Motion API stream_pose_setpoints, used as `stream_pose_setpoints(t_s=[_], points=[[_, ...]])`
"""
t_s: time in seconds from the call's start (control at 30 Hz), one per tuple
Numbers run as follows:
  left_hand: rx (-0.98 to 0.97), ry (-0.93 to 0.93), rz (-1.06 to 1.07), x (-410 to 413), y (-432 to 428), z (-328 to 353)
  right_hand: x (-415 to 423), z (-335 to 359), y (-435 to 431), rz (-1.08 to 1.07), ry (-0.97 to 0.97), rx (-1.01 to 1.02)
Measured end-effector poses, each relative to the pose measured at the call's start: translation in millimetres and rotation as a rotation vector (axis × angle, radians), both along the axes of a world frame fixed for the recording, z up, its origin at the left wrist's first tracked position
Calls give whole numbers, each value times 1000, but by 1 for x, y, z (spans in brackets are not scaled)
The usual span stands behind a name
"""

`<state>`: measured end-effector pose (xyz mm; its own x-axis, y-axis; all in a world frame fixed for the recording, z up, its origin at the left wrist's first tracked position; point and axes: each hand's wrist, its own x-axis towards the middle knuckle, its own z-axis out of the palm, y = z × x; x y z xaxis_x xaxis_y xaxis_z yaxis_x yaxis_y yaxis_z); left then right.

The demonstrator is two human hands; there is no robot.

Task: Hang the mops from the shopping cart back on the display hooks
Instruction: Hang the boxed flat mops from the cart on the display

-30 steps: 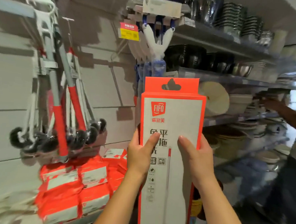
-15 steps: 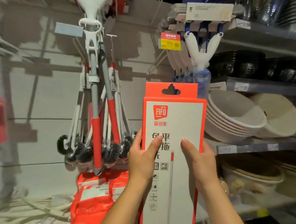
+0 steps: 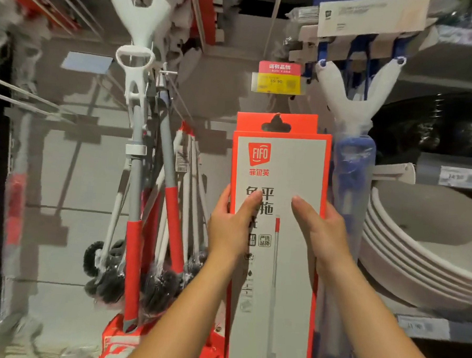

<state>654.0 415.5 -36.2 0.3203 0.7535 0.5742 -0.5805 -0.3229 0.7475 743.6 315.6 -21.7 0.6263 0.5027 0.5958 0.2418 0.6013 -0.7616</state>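
Note:
A tall boxed mop [image 3: 280,164], white with an orange border and a hang hole in its top tab, stands upright in front of me. My left hand [image 3: 231,228] grips its left edge, thumb across the front. My right hand [image 3: 323,230] grips its right edge, thumb on the front too. The box top sits just below a hook carrying a pink and yellow price tag [image 3: 278,78]. White and blue mops [image 3: 354,108] hang from hooks right behind the box. The shopping cart is out of sight.
Long-handled brushes with red grips [image 3: 170,211] and black bristle heads hang to the left. Orange packages [image 3: 117,339] lie below them. Stacked white basins [image 3: 417,251] fill the shelf on the right, and dark bowls [image 3: 437,129] sit on the shelf above.
The view has swung left and upward toward the hooks. The box, held the same way in both hands, has come closer to the price-tag hook. The person at the right has left the view.

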Motion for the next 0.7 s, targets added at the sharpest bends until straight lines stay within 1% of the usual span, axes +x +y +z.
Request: stream_pose_setpoints(t_s=[0.23, 0.47, 0.7], points=[[48, -10, 77, 36, 32, 38, 45, 39, 37, 66, -44, 4], [106, -35, 87, 45, 50, 58, 65, 49, 61, 103, 4, 3], [63, -57, 68, 57, 72, 64, 76, 59, 81, 122, -3, -34]])
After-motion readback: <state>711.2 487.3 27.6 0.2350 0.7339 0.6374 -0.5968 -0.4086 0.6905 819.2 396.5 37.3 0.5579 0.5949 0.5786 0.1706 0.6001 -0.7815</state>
